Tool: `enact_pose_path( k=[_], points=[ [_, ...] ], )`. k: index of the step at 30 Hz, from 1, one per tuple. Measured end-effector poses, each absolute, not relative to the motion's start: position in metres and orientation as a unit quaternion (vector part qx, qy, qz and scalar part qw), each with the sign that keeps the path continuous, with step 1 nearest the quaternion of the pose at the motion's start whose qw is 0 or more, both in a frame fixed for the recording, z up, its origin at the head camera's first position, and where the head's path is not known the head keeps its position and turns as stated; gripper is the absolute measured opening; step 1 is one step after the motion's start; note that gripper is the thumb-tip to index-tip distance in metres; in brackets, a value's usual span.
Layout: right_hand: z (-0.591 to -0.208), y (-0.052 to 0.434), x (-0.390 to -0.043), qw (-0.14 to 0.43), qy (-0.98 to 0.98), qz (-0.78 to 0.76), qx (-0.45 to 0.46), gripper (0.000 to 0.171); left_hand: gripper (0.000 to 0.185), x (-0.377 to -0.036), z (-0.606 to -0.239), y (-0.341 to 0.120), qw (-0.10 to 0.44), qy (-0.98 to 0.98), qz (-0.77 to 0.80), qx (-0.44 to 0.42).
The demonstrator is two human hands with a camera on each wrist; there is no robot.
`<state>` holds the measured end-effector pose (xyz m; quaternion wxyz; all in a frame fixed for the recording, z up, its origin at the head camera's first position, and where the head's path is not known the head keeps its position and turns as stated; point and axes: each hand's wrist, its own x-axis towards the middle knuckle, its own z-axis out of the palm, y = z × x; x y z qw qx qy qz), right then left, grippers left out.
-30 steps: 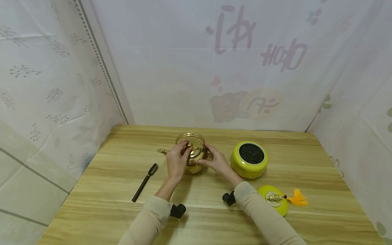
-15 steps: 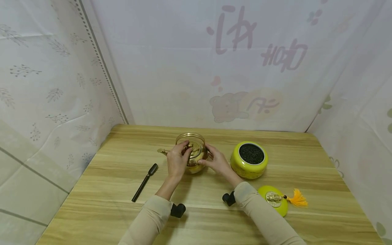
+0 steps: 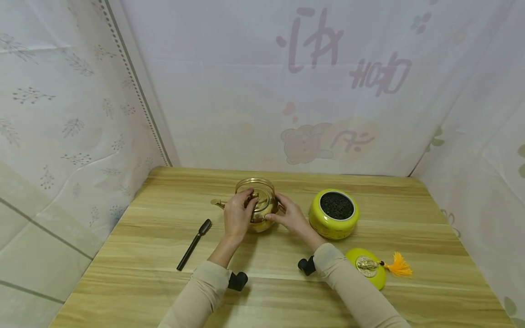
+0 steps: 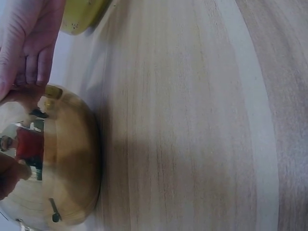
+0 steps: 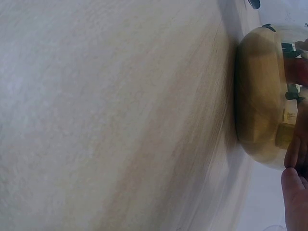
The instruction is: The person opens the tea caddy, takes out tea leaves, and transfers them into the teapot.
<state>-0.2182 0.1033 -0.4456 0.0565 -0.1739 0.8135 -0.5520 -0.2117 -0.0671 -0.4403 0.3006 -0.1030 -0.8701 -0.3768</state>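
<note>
Head view: both hands, left and right, clasp teapot; polished metal, likely slippery, rigid; hold body sides.

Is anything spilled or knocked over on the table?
No, nothing looks spilled or tipped. The gold teapot stands upright between the left hand and the right hand. The yellow jar is open with dark tea leaves inside, and its lid lies knob-up on the table nearby.
</note>
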Motion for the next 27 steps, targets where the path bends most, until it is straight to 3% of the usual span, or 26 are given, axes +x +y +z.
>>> enact_pose_path(
  k=[5,27],
  points=[
    [-0.471,0.107,-0.232,0.043,0.812,-0.554,-0.179,0.076,0.024,-0.211,-0.44,-0.067,0.306,-0.869,-0.373,-0.108],
    [-0.461,0.104,-0.225,0.04,0.83,-0.525,-0.182,0.077,0.031,-0.2,-0.443,-0.073,0.328,-0.846,-0.401,-0.124]
  ],
)
